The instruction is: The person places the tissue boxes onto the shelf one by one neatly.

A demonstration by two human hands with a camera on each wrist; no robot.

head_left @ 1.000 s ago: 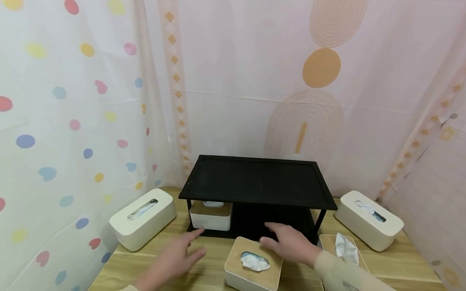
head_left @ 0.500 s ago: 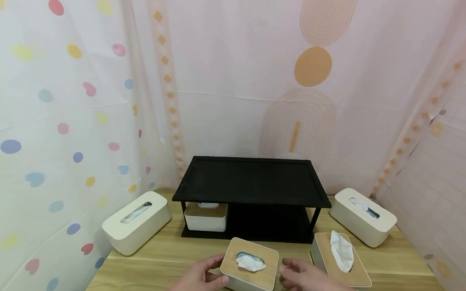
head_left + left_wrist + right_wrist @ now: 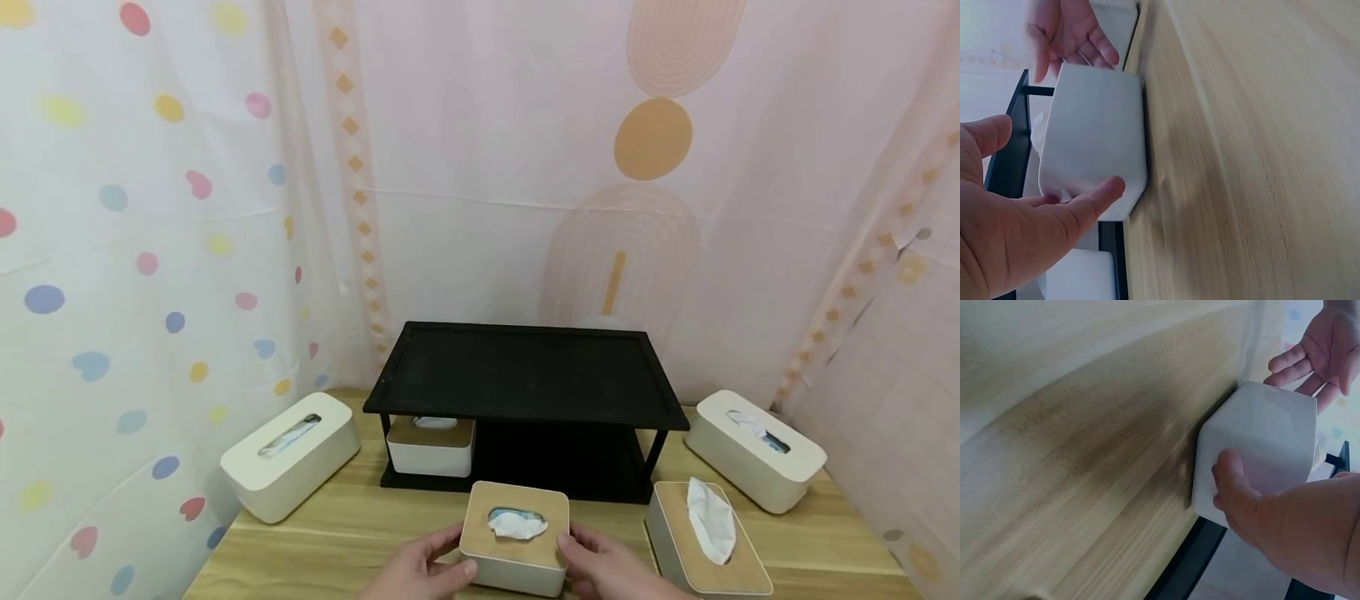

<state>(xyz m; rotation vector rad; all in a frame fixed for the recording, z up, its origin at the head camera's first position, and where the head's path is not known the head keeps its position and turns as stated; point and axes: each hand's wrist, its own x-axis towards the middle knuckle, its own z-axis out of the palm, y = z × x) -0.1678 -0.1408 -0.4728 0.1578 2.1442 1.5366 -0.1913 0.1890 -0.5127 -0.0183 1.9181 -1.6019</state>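
My left hand [image 3: 420,568] and right hand [image 3: 611,568], fingers spread, touch either end of the tissue box [image 3: 517,575], seemingly longest crosswise (the black shelf [image 3: 525,371] just beyond).

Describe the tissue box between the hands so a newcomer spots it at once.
Find the black two-tier rack on the wooden table. Just in front of it is a white, wood-topped tissue box with a low, crumpled tissue. It alone is held, by the left hand and right hand, unlike the box inside the rack or the box to its right.
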